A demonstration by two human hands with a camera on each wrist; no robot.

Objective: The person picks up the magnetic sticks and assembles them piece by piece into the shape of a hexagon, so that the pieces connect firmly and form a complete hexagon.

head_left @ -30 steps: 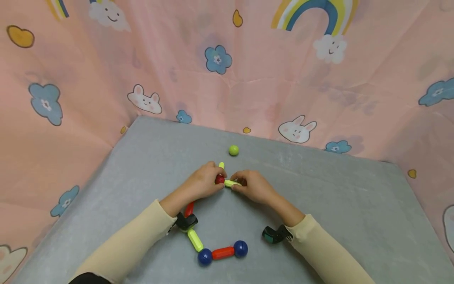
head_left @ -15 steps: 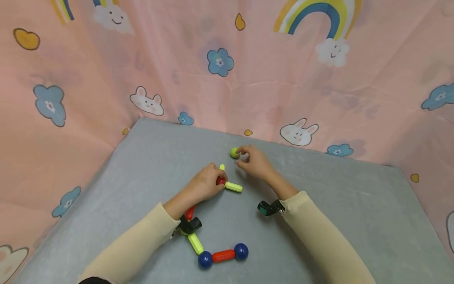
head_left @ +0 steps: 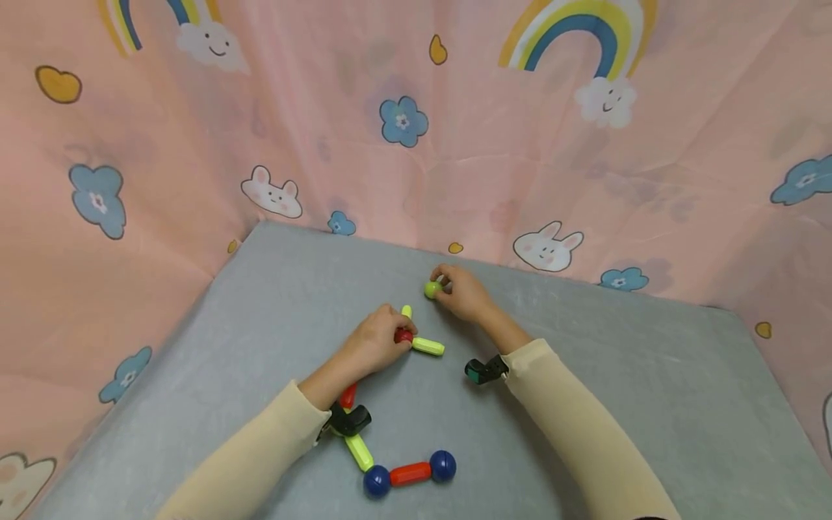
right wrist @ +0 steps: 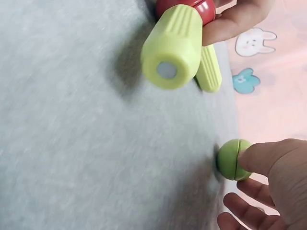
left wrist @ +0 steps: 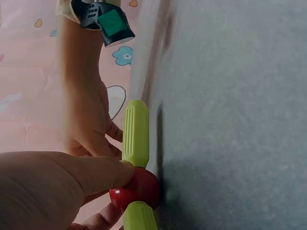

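My left hand (head_left: 380, 337) pinches a red ball (head_left: 404, 336) between thumb and fingers. Two yellow-green magnetic rods join that ball: one rod (head_left: 429, 347) points right, and the other (head_left: 406, 311) points toward the back. In the left wrist view the thumb presses on the red ball (left wrist: 144, 189), close over the grey surface. Farther back, my right hand (head_left: 464, 295) holds a light-green ball (head_left: 431, 290) with thumb and fingertips. The right wrist view shows the thumb on the green ball (right wrist: 228, 160), and the free rod's round metal end (right wrist: 167, 70) faces the camera.
Under my left wrist runs a red rod (head_left: 348, 396), partly hidden by the wrist camera (head_left: 351, 419). A yellow-green rod (head_left: 359, 453), a blue ball (head_left: 377, 482), a red rod (head_left: 410, 474) and another blue ball (head_left: 443, 466) continue toward the front. A pink patterned cloth (head_left: 455, 166) rises behind.
My right hand has let go of the right-pointing yellow-green rod, moved back to the light-green ball and taken hold of it. The left hand has stayed on the red ball.
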